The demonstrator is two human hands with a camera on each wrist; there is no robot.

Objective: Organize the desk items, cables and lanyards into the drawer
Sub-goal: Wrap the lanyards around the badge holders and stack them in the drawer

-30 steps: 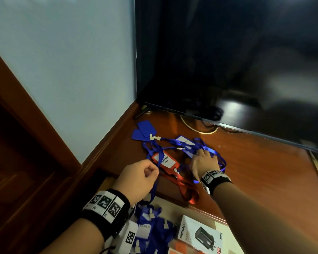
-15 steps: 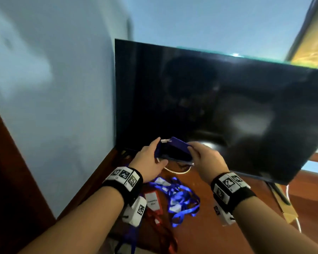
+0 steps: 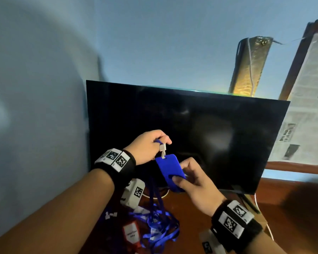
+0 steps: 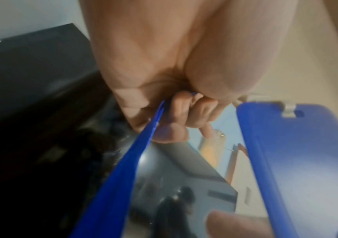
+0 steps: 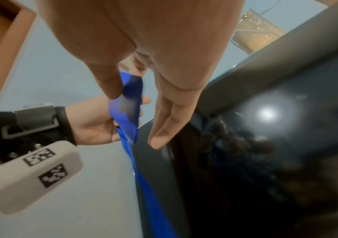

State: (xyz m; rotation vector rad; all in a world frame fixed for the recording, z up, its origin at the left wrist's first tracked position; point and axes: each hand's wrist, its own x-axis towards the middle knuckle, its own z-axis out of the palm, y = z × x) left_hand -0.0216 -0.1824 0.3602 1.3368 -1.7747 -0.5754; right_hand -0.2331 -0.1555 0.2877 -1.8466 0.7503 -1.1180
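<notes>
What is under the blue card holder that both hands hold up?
Under the blue card holder its blue strap hangs to a tangle of lanyards on the desk, beside a red badge. The arms hide part of the pile.

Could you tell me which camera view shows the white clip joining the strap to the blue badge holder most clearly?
The head view: the white clip hangs between the left hand and the blue badge holder. The left wrist view catches only its hooked end; the right wrist view hides it.
</notes>
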